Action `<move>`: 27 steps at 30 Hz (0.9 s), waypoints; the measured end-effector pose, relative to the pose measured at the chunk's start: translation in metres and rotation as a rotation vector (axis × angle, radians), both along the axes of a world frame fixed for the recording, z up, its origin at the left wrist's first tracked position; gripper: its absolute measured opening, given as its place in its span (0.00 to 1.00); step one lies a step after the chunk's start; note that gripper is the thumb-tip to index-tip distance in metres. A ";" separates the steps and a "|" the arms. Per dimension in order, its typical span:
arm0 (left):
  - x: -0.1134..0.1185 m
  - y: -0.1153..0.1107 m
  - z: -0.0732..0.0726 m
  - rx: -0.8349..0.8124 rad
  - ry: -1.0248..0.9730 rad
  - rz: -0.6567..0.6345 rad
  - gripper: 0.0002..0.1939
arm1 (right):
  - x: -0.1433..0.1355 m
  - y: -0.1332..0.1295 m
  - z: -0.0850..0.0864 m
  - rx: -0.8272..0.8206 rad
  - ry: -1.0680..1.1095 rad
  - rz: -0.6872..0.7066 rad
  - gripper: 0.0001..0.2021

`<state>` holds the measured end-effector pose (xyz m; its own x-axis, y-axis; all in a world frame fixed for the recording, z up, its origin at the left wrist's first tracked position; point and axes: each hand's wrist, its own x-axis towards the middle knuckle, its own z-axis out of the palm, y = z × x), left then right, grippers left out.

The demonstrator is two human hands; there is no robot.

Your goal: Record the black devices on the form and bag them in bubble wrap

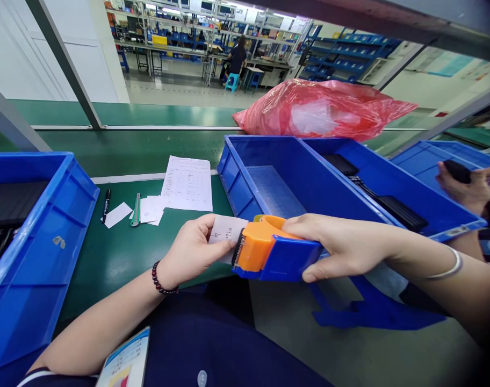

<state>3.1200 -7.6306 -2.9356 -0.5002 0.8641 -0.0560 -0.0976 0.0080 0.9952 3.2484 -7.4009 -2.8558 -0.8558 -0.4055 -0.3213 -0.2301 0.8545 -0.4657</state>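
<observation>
Between the thumb and fingers of my left hand (196, 247) is a small white paper label (227, 230) with handwriting on it. My right hand (333, 244) is wrapped round an orange and blue tape dispenser (261, 247), held in front of me over the table's near edge. The dispenser's toothed edge faces left and overlaps the label's right end. Whether tape is stuck to the label cannot be seen.
Blue bins stand at the left (78, 215) and right (245, 177). A printed sheet (188, 185), a cutter (136, 210), a pen (107, 205) and paper slips lie on the green table (108, 258). Behind is a red bag (317, 110). Another person's hands (466, 188) are at the right.
</observation>
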 end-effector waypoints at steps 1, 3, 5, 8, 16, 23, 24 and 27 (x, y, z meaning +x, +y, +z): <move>0.000 0.000 -0.001 -0.015 0.008 0.008 0.15 | 0.000 0.000 0.000 -0.014 -0.007 0.005 0.17; -0.001 -0.001 -0.001 -0.040 0.017 0.009 0.14 | 0.001 -0.002 0.000 -0.024 -0.029 0.021 0.14; -0.001 -0.004 0.000 -0.064 0.026 0.000 0.13 | 0.002 -0.005 0.002 0.035 -0.030 0.030 0.13; -0.002 -0.010 0.002 -0.093 0.020 0.001 0.12 | 0.002 -0.011 0.008 0.170 -0.033 0.043 0.13; -0.015 -0.027 0.014 -0.079 -0.035 0.110 0.12 | -0.007 -0.014 0.035 0.183 -0.082 0.003 0.12; -0.018 -0.043 0.027 -0.059 0.054 0.122 0.10 | -0.009 -0.025 0.050 0.159 -0.123 -0.052 0.11; -0.017 -0.045 0.028 -0.057 0.061 0.121 0.10 | -0.009 -0.027 0.051 0.131 -0.151 -0.062 0.11; -0.017 -0.047 0.029 -0.054 0.053 0.113 0.09 | -0.007 -0.034 0.053 0.159 -0.125 -0.067 0.11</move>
<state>3.1026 -7.6780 -2.9069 -0.5974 0.7987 -0.0720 -0.0478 0.0541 0.9974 3.2415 -7.4346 -2.8033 -0.8287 -0.2844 -0.4821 -0.1188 0.9310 -0.3451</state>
